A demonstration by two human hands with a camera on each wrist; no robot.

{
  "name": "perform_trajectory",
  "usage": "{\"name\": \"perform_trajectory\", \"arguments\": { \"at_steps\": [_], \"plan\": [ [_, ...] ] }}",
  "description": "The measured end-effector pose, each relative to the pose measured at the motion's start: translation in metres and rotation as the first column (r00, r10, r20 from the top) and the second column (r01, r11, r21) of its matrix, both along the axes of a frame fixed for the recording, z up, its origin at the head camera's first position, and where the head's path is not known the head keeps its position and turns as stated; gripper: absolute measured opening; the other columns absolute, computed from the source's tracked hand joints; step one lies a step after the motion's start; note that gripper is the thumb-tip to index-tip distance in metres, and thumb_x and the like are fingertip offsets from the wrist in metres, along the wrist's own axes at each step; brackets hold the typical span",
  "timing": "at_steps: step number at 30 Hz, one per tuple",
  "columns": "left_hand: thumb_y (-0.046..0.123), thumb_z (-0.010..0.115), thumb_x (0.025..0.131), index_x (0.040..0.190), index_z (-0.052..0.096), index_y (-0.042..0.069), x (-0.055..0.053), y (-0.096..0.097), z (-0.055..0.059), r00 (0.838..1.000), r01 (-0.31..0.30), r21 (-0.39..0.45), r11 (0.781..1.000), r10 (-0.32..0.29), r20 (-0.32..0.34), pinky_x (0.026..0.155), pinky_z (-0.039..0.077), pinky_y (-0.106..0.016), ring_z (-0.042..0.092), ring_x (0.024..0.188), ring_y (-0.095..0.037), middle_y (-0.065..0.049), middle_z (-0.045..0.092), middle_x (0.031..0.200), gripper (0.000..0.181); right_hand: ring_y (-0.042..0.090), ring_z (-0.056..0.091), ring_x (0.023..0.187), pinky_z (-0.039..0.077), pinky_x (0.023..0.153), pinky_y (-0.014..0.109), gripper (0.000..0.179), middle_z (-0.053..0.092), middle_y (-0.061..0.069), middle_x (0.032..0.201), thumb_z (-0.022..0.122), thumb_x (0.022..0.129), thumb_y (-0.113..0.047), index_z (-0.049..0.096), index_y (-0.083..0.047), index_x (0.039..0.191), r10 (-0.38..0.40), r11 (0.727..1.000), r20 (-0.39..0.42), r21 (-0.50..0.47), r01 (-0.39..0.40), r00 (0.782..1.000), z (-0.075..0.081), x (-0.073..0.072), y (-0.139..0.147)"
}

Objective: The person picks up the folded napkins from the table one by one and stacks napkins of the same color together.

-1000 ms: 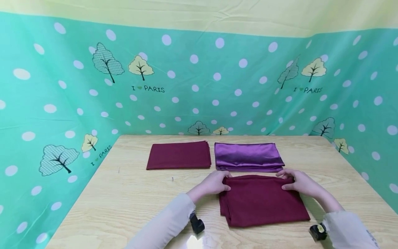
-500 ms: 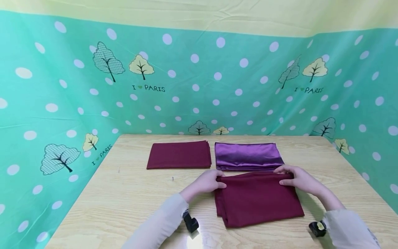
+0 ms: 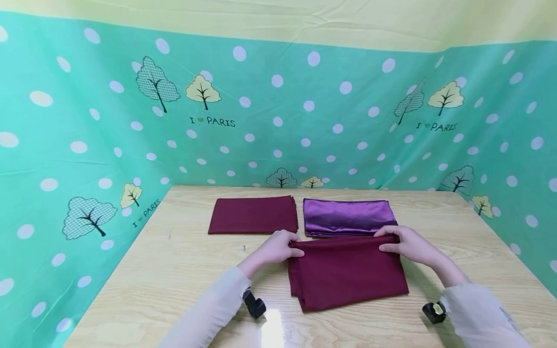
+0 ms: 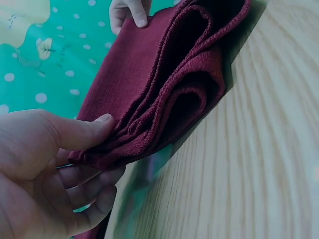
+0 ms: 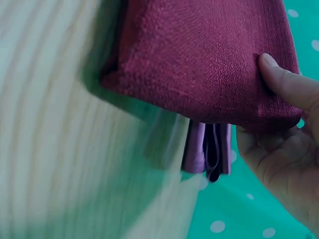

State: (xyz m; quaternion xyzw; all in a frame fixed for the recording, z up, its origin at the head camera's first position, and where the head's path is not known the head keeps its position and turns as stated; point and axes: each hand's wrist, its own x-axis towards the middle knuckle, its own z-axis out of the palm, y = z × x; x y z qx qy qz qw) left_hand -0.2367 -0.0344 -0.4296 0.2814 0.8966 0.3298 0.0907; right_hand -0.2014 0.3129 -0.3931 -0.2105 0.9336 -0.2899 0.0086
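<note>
On my head feed, clock centred on the folded maroon cloth [image 3: 348,275] on the near half of the wooden table [image 3: 174,290]. Left hand [image 3: 277,247] at 10 o'clock, thumb and fingers pinching that corner; right hand [image 3: 411,247] at 2, likewise clamped on its own corner. Left wrist feed gives me stacked, looped folds at the cloth's side. Whether the lower edge rests on wood, I cannot tell.

Obstacles: shiny purple cloth [image 3: 348,216], folded, at 12, its near edge overlapped in my view by the held one; contact unclear. Second maroon cloth [image 3: 252,215] lies folded at 10, beyond the left hand, just beside the purple. Dotted green curtain [image 3: 278,101] walls off 12, behind the table. Black wrist cameras: one [image 3: 254,304] between 8 and 9, the other [image 3: 434,312] at 4.
</note>
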Motion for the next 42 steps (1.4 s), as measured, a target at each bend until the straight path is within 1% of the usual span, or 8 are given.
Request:
{"name": "perform_trajectory", "arguments": {
  "at_steps": [7,11,16,23,30,31,37,42],
  "plan": [
    [0.022,0.068,0.080,0.090,0.065,0.014,-0.003,-0.019,0.005,0.999,-0.054,0.057,0.997,0.054,-0.003,0.069,0.043,-0.023,0.051,0.072,-0.007,0.005,0.064,0.082,0.012,0.012,0.054,0.092,0.044,0.075,0.026,0.020,0.064,0.001,0.098,0.070,0.078,-0.015,0.065,-0.015,0.097,-0.011,1.000,-0.088,-0.029,0.009,0.996,0.003,-0.004,-0.019],
    [0.021,0.067,0.081,0.089,0.063,0.016,-0.004,-0.029,0.008,0.997,-0.083,0.092,0.992,0.083,0.002,0.069,0.043,-0.024,0.051,0.073,-0.010,0.005,0.062,0.080,0.010,0.013,0.055,0.092,0.045,0.077,0.028,0.020,0.064,-0.002,0.096,0.071,0.078,-0.015,0.065,-0.017,0.097,-0.021,0.999,-0.082,-0.037,0.019,0.996,0.006,-0.008,-0.029],
    [0.019,0.067,0.082,0.090,0.062,0.016,-0.004,-0.041,0.012,0.992,-0.125,0.125,0.984,0.120,0.043,0.070,0.042,-0.026,0.050,0.077,-0.012,0.004,0.060,0.082,0.010,0.016,0.056,0.096,0.045,0.079,0.030,0.020,0.065,-0.001,0.097,0.071,0.077,-0.015,0.065,-0.016,0.097,-0.014,0.999,-0.093,-0.041,0.010,0.996,0.010,-0.010,-0.041],
    [0.019,0.067,0.082,0.092,0.063,0.017,-0.005,-0.056,0.014,0.981,-0.188,0.135,0.973,0.180,0.068,0.070,0.042,-0.028,0.051,0.078,-0.013,0.004,0.061,0.084,0.011,0.014,0.055,0.094,0.044,0.074,0.027,0.019,0.065,-0.002,0.098,0.070,0.078,-0.015,0.066,-0.021,0.095,-0.035,0.999,-0.090,-0.040,0.032,0.995,0.015,-0.012,-0.059],
    [0.017,0.069,0.080,0.092,0.064,0.016,-0.005,-0.073,0.020,0.967,-0.251,0.169,0.953,0.241,0.077,0.068,0.042,-0.027,0.050,0.078,-0.014,0.002,0.062,0.086,0.013,0.019,0.057,0.103,0.045,0.081,0.035,0.021,0.065,0.000,0.104,0.067,0.081,-0.012,0.066,-0.017,0.102,-0.003,0.998,-0.101,-0.057,-0.003,0.995,0.019,-0.016,-0.075],
    [0.017,0.069,0.080,0.092,0.063,0.017,-0.005,-0.075,0.021,0.964,-0.264,0.174,0.949,0.252,0.088,0.065,0.042,-0.027,0.051,0.072,-0.014,0.002,0.062,0.085,0.013,0.019,0.056,0.104,0.045,0.081,0.036,0.022,0.065,0.001,0.105,0.066,0.082,-0.012,0.065,-0.016,0.103,0.003,0.998,-0.100,-0.058,-0.009,0.995,0.019,-0.017,-0.078],
    [0.015,0.068,0.081,0.093,0.063,0.016,-0.005,-0.091,0.027,0.950,-0.312,0.178,0.933,0.301,0.086,0.062,0.041,-0.027,0.048,0.070,-0.016,-0.001,0.062,0.090,0.013,0.016,0.056,0.101,0.045,0.078,0.032,0.024,0.064,0.002,0.110,0.063,0.085,-0.010,0.064,-0.017,0.108,0.019,0.997,-0.092,-0.067,-0.025,0.996,0.021,-0.022,-0.092],
    [0.016,0.066,0.083,0.095,0.062,0.016,-0.006,-0.102,0.030,0.943,-0.332,0.169,0.928,0.327,0.056,0.071,0.041,-0.028,0.050,0.083,-0.016,0.000,0.062,0.093,0.013,0.021,0.058,0.102,0.046,0.081,0.037,0.025,0.065,0.004,0.107,0.065,0.083,-0.011,0.064,-0.014,0.108,0.012,0.996,-0.097,-0.088,-0.020,0.995,0.022,-0.028,-0.103]
  ]
}}
